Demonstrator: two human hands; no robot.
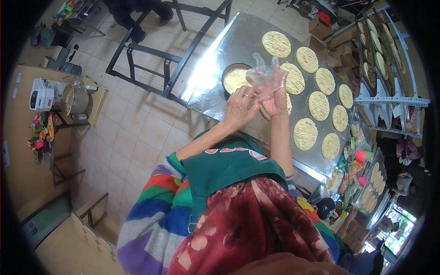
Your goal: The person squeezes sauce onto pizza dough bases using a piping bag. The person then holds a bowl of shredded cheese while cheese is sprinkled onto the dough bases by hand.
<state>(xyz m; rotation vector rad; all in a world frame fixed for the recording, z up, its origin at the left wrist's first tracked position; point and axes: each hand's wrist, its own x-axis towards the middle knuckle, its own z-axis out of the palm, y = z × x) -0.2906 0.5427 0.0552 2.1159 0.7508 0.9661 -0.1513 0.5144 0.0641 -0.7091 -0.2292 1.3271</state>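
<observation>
Upper middle of the frame, over the near edge of a shiny metal desk (201, 87): two hands close together. With the left hand (239, 109), ring on one finger, fingers bent and pinching at a clear plastic glove (263, 75). On the right hand (275, 98), palm toward the camera, fingers open and spread, with the same glove loosely around them, its empty tips reaching past. Just beyond and left of the glove, on the desk: a dark-rimmed bowl (224, 82) with a pale, shredded-looking mixture (236, 78) inside. To the right, spread over the desk: nine flat rounds (305, 134) with pale, streaky tops, apart from one another, plus one more round partly hidden behind the right hand. At bottom center: a green apron (224, 176) over striped sleeves and red patterned cloth. At upper left: a dark metal frame (172, 59) on tiled floor, and behind it the legs (130, 20) of another person. At far left: a white appliance (42, 95) beside a metal pot (77, 100). At upper right: a rack (389, 101) with more rounds, near cardboard boxes (321, 27). At right: a pink container (363, 156) amid clutter, beside a tray of smaller-looking rounds.
</observation>
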